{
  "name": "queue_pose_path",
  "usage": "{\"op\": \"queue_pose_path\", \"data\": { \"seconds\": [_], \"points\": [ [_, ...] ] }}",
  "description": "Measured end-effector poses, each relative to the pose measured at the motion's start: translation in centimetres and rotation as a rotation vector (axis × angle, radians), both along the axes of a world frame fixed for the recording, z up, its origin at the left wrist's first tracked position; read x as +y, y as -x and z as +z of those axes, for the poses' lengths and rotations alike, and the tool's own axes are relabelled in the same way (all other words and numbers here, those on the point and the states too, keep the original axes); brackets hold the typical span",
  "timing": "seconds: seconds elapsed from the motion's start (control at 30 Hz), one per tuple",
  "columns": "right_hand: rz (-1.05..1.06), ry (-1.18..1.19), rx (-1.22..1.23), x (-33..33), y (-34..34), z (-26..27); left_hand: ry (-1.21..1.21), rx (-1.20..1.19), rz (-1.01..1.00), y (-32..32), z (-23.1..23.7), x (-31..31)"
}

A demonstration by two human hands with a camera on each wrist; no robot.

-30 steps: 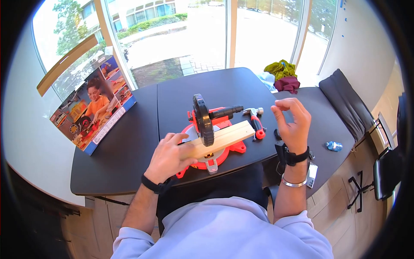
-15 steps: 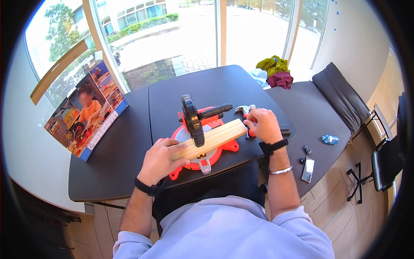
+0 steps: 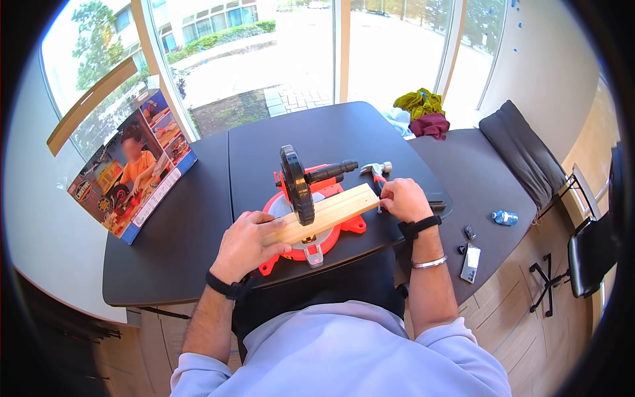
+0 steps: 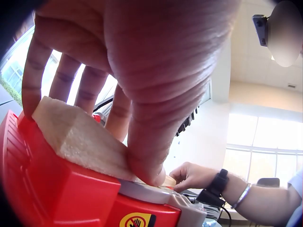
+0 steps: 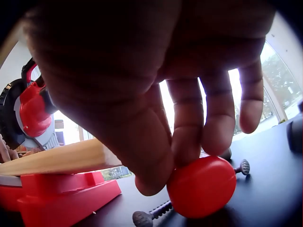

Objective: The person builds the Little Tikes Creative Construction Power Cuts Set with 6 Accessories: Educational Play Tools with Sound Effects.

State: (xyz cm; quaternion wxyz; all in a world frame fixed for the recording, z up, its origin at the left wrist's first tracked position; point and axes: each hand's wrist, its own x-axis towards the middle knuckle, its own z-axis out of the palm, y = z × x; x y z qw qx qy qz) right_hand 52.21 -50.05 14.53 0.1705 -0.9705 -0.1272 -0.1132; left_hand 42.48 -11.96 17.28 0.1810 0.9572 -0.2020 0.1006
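A pale wooden board (image 3: 340, 210) lies across a red toy mitre saw (image 3: 315, 255), below its round black blade (image 3: 296, 185). My left hand (image 3: 243, 243) grips the board's left end, thumb along the near side and fingers over the top. Past the board's right end, my right hand (image 3: 405, 200) reaches down by the toy hammer (image 3: 377, 171). Seen from the right wrist, its fingers point down at the hammer's rounded red handle end (image 5: 202, 187). One dark screw (image 5: 143, 218) lies under the thumb, another screw (image 5: 243, 167) beyond the handle. The index fingertip is hidden behind the thumb.
A printed toy box (image 3: 135, 175) stands at the table's left. On the lower surface to the right are a phone (image 3: 470, 263), a small dark item (image 3: 469, 232) and a water bottle (image 3: 505, 218). Bundled clothes (image 3: 423, 109) lie behind, near the windows.
The right hand has come down and left from its raised position to the hammer beside the board's right end. The left hand keeps its hold on the board.
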Motion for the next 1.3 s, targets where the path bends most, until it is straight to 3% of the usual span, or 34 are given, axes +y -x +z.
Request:
{"op": "queue_pose_path", "data": {
  "seconds": [0.3,0.4,0.67,0.9,1.0,1.07,1.3],
  "points": [
    [-0.063,0.073,-0.014,-0.6,0.0,0.0,-0.006,-0.004,0.008,0.0,0.1,0.0],
    [0.000,-0.041,0.168,0.0,-0.2,0.2,0.006,-0.016,0.000,-0.1,-0.2,0.1],
    [-0.095,0.176,0.149,2.1,0.7,0.5,0.017,-0.025,0.001,0.0,-0.3,0.2],
    [-0.094,0.218,0.082,2.2,0.7,0.0,0.016,-0.051,-0.020,-0.1,-0.5,0.4],
    [-0.103,0.116,0.048,1.4,0.7,0.1,0.016,-0.051,-0.028,-0.1,-0.6,0.5],
    [-0.056,-0.016,-0.265,0.7,0.6,0.5,0.008,-0.048,-0.028,-0.2,-0.6,0.5],
    [0.186,-0.364,-0.228,1.9,3.1,4.9,-0.016,-0.028,-0.005,0.0,-0.4,0.3]
  ]
}}
